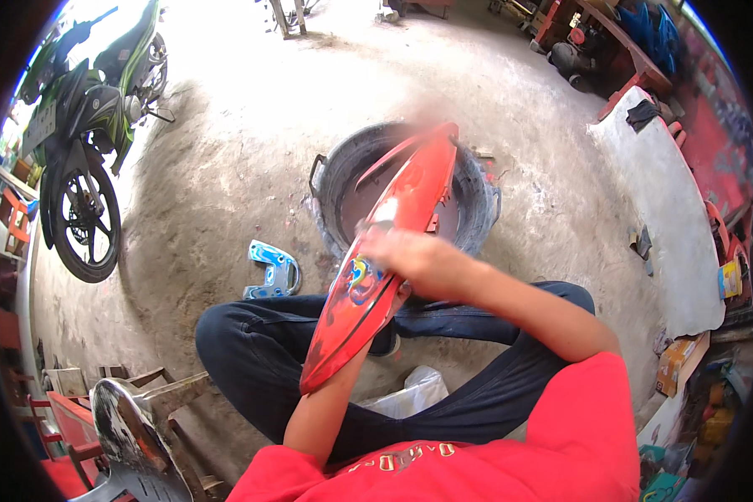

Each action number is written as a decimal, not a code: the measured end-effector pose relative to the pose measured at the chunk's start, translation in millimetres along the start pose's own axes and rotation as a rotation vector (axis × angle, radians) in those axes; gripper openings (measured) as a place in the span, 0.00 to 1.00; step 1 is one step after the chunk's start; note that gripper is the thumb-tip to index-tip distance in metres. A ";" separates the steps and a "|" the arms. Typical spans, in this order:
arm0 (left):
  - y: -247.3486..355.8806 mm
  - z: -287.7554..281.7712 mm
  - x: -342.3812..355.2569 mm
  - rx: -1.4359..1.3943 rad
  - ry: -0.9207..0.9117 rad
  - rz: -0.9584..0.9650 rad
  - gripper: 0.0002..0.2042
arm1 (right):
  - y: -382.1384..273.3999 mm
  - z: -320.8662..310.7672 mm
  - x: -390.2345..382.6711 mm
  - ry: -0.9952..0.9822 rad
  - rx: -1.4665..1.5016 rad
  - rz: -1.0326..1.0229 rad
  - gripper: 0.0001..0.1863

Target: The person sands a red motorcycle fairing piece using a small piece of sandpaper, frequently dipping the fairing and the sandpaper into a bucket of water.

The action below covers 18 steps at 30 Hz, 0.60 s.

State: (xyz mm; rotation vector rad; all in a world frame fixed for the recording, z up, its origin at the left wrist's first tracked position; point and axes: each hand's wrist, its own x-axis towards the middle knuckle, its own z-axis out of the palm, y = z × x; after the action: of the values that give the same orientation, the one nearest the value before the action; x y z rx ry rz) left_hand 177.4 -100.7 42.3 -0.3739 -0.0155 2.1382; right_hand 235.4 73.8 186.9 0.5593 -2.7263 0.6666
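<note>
Red shirt (443, 473), then red panel (406, 197) between hands (418, 261)

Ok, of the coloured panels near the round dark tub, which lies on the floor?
The blue-and-white curved panel; the long red panel is held aloft.

Single head-worn fisheye view, left one of a side-by-side pair, upright. Looks steeply down from above the red shirt (443, 475), facing forward over the lap (494, 393) to the floor (217, 167). Red panel (414, 180) close, near mid-frame; motorbike (92, 125) farther off, left.
</note>
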 end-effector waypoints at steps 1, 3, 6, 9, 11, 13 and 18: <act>-0.5 1.4 -1.1 -0.059 -0.087 -0.082 0.21 | 1.3 0.5 -0.1 0.102 0.027 0.131 0.27; -3.2 4.1 -0.6 -0.179 -0.268 -0.246 0.26 | 0.9 1.4 -0.1 0.092 -0.056 0.147 0.26; -4.6 7.4 0.0 -0.135 -0.231 -0.196 0.28 | -6.6 2.6 -0.1 -0.020 -0.118 -0.107 0.24; -3.1 10.8 -1.2 0.022 -0.179 -0.105 0.29 | -10.5 1.8 -0.2 -0.058 -0.141 -0.172 0.24; -3.5 13.4 -1.7 -0.013 -0.202 -0.127 0.29 | -2.1 1.1 -0.7 0.083 -0.094 0.101 0.23; -5.6 15.9 -1.2 -0.182 -0.374 -0.261 0.28 | 5.2 -0.2 -0.9 0.142 -0.088 0.312 0.25; -7.3 15.8 -2.4 -0.089 -0.188 -0.163 0.24 | -5.4 2.3 -1.0 -0.046 -0.045 -0.101 0.29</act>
State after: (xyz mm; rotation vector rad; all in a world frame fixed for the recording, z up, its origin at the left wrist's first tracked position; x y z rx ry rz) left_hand 180.2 -96.5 59.1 -0.2146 -0.2413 2.0081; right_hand 238.3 68.6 186.7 0.7043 -2.7264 0.5723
